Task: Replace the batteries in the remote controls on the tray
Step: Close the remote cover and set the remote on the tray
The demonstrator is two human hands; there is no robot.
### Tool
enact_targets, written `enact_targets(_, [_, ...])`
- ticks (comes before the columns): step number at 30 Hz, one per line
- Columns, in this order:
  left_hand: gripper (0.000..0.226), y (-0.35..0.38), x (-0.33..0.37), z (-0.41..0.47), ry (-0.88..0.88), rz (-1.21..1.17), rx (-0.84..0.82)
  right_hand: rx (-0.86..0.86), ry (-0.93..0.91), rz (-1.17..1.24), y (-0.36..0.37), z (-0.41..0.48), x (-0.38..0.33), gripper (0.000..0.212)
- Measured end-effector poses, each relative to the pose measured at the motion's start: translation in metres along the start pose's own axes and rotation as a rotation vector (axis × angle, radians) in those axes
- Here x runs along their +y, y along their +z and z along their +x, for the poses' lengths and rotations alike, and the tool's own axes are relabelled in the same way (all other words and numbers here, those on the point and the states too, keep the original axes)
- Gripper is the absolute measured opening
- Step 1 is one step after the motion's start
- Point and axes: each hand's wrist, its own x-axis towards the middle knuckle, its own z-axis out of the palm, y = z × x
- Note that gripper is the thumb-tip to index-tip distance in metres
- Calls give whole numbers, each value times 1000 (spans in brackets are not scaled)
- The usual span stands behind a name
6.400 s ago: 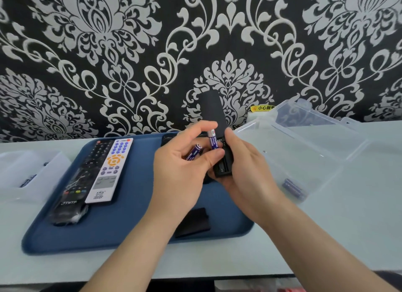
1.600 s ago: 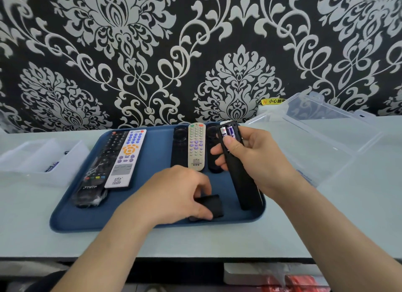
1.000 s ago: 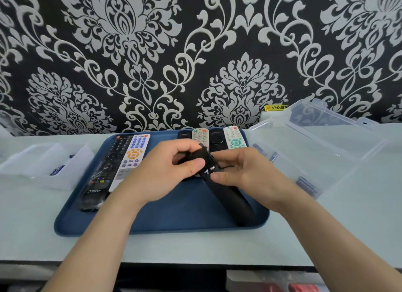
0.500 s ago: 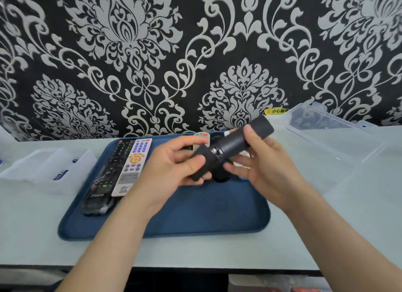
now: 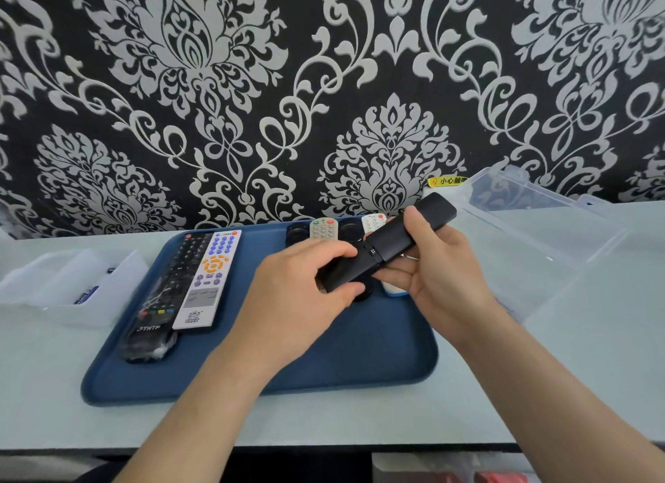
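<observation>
1. Both hands hold the black remote (image 5: 390, 243) in the air above the tray (image 5: 360, 356), tilted, its far end raised toward the right. Lifting it gives both hands room to work on its back, which could not be reached with it lying flat.
2. The right hand (image 5: 437, 277) cradles the upper half from below; its fingers (image 5: 417, 227) are wrapped over the body. This looks like the steadying grip.
3. The left hand (image 5: 298, 295) is clenched around the lower end, thumb beneath and fingers on top, pinching where the cover (image 5: 342, 275) sits. A seam with a small latch mark shows just past its fingertips, so I judge the cover is being slid shut over the batteries; whether it has clicked home cannot be told.
4. The other remotes lie on the tray. A long black one (image 5: 169, 284) and a white one (image 5: 208, 281) lie side by side at the left, touching. A grey one (image 5: 324, 228) and another white one (image 5: 374, 221) sit at the far edge, partly hidden behind the hands, with dark round shapes beside them that I cannot identify.
5. A clear box (image 5: 532, 252) stands open just right of the tray, its lid (image 5: 521, 191) leaning toward the wall. A second clear box (image 5: 68, 284) sits on the surface (image 5: 324, 421) to the left and holds what looks like a battery (image 5: 86, 295).
6. Nothing blocks the hands. The near middle of the tray is bare, which is probably the easiest place to put the remote down.
</observation>
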Motion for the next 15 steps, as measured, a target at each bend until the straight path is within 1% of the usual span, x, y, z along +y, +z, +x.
enact_targets(3, [35, 2, -1, -1, 97, 90, 46, -7, -13, -20, 0, 0, 1, 29])
enact_targets(8, [34, 8, 1, -3, 181, 219, 85, -15, -39, -44, 3, -2, 2, 27])
enact_targets(12, [37, 7, 2, -1, 60, 57, 59, 26, -36, -50, 2, -1, 2, 28])
enact_targets(13, [39, 7, 1, -1, 46, 28, 47, 36, -32, -42, 1, -1, 1, 27])
enact_targets(15, [43, 7, -1, 0, 77, 38, 13, 49, -35, -30, 0, -1, 0, 25])
